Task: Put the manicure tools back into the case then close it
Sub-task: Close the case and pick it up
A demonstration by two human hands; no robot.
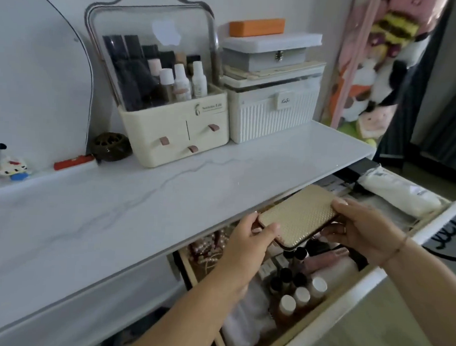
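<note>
A flat gold textured manicure case with a dark edge is held closed above the open drawer, just in front of the tabletop's edge. My left hand grips its near left corner, thumb on top. My right hand grips its right end, fingers curled around the edge. No manicure tools are visible outside the case.
The white marble tabletop carries a cream cosmetics organiser, a ribbed white box with stacked boxes on it, and a mirror at left. The drawer holds several small bottles, beads, tubes and a white pouch.
</note>
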